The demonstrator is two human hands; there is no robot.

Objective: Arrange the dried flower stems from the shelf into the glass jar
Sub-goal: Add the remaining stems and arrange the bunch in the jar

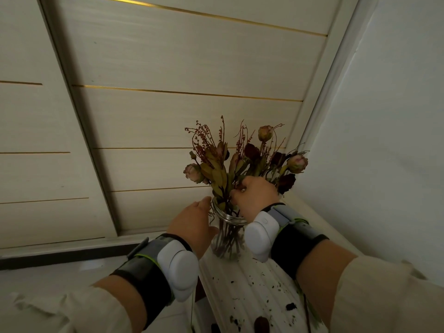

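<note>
Stems (240,164) stand in the jar (228,239). They look dry, light and brittle, so better to take them low, not by the heads. Left grip (192,224) holds the jar's side and right grip (255,195) pinches stems above the rim. The jar stands on a white ribbed shelf (252,296) with crumbs (290,306), in a wall corner.

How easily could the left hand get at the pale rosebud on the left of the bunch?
Probably yes. The left hand grips the glass jar just below that rosebud, with open space between; it would have to release the jar first.
</note>
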